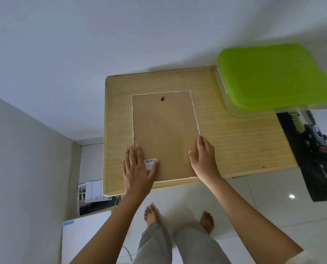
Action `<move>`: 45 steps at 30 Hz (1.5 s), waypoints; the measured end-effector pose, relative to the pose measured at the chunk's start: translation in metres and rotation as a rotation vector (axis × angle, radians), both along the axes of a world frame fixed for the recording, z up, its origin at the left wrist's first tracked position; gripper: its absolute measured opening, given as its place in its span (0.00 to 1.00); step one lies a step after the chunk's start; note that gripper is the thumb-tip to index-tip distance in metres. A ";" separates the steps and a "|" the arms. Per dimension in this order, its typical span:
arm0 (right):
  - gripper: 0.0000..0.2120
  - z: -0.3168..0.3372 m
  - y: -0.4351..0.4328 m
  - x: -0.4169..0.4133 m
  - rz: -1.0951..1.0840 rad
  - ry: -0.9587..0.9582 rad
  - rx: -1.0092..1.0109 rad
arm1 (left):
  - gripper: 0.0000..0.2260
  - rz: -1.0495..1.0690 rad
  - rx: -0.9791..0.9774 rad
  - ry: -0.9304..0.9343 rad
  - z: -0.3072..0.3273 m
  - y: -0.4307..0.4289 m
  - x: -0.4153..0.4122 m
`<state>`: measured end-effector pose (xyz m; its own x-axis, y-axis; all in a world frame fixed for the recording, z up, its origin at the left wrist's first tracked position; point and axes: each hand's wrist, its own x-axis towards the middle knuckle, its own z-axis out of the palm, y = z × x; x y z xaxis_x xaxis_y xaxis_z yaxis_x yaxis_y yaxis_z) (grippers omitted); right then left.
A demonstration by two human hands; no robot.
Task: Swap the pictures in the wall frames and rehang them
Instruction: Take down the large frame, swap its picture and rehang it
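Both the left hand [137, 169] and right hand [204, 156] pressed flat, fingers straight, on the face-down frame [165, 134] lying on the table [235, 134].

Both hands flat and open, arms reaching forward over the counter's [244, 141] near edge.

The left hand [137, 168] lies palm down close to the near-left corner, its fingers straight, slightly spread and pointing away from the body, the thumb splayed out to the right. The right hand [204, 157] sits just beside it to the right, fingers straight and held together, thumb angled left towards the other hand. Both forearms are bare and extended, converging from the lower corners of the view.
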<state>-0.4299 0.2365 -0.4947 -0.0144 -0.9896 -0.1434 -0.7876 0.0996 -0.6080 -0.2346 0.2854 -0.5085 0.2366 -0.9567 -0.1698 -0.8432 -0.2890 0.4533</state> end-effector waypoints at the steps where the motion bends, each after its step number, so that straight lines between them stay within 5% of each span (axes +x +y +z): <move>1: 0.28 -0.002 0.001 0.003 -0.018 0.018 -0.023 | 0.41 -0.003 -0.003 0.002 -0.002 0.001 0.000; 11: 0.32 0.004 -0.007 -0.003 -0.218 -0.366 0.075 | 0.41 0.003 -0.040 0.054 -0.006 0.004 0.002; 22: 0.18 0.063 -0.027 0.007 -0.103 -0.694 -0.123 | 0.37 -0.026 -0.158 0.320 0.028 -0.034 -0.005; 27: 0.19 0.111 -0.042 0.023 0.143 -0.509 -0.438 | 0.27 -0.115 -0.429 0.653 0.120 -0.099 -0.023; 34: 0.21 0.170 -0.059 0.041 0.503 -0.154 -0.769 | 0.38 -0.027 -0.660 0.857 0.226 -0.135 -0.016; 40: 0.23 0.180 -0.053 0.082 0.555 -0.360 -0.526 | 0.32 0.161 -0.659 0.728 0.241 -0.124 0.013; 45: 0.20 0.173 -0.045 0.100 0.584 -0.361 -0.454 | 0.22 0.264 -0.686 0.839 0.232 -0.120 0.057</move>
<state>-0.3299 0.1915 -0.3212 0.4914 -0.7860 0.3751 -0.3845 -0.5823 -0.7163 -0.1774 0.1650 -0.2767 0.5043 -0.8457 0.1743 -0.1437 0.1168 0.9827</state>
